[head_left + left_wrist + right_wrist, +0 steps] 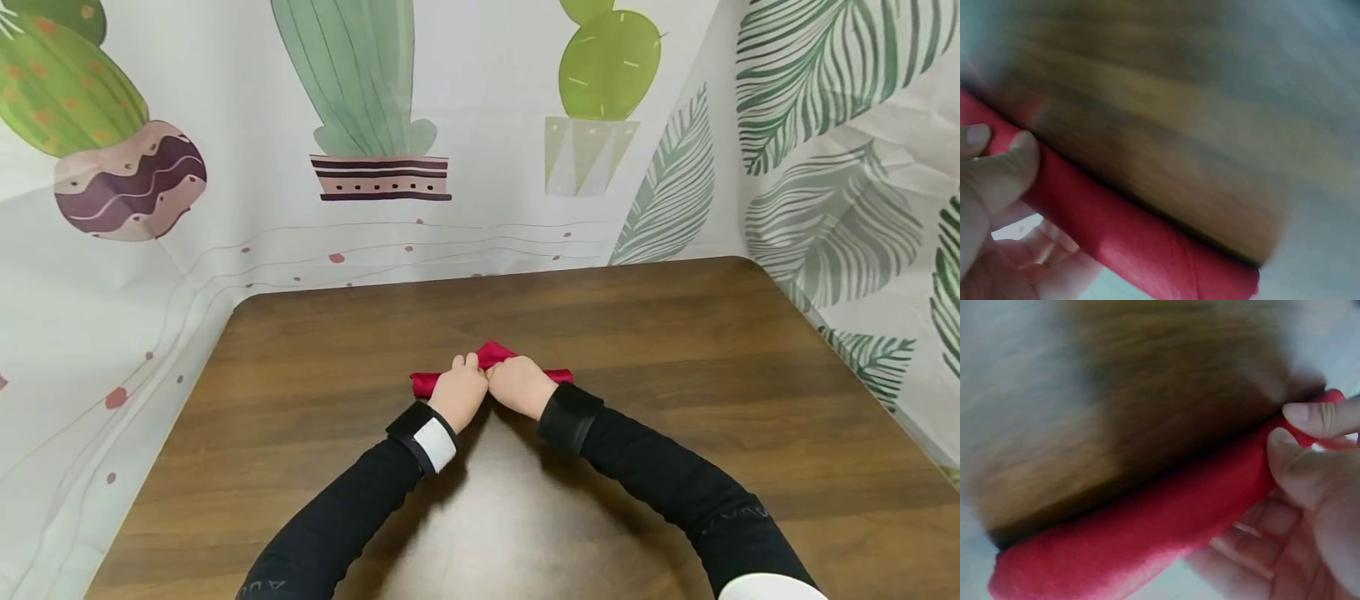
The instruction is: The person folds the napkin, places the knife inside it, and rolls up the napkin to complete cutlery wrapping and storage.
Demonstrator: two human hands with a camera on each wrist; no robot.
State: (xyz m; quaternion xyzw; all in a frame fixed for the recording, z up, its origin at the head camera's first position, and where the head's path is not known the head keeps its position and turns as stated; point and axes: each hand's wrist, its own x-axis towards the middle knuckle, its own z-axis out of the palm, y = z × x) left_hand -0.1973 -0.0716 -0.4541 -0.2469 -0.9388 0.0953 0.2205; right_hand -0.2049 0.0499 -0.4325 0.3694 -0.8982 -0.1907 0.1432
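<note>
A red cloth (495, 353), rolled into a tube, lies across the table with a flat pointed corner sticking out on its far side. My left hand (459, 390) grips the roll just left of its middle. Beside it, close to the left fingertips, my right hand (520, 386) holds the roll from the right. In the left wrist view the left thumb (1013, 165) presses on the near face of the red roll (1116, 219), fingers underneath. The right wrist view has the right thumb (1288, 453) on the roll (1135, 519), its fingers curled below.
The brown wooden table (337, 333) has rounded far corners. Behind and beside it hangs a white curtain (495, 167) printed with cacti and leaves. Black bands circle both wrists, the left one with a white patch (435, 444).
</note>
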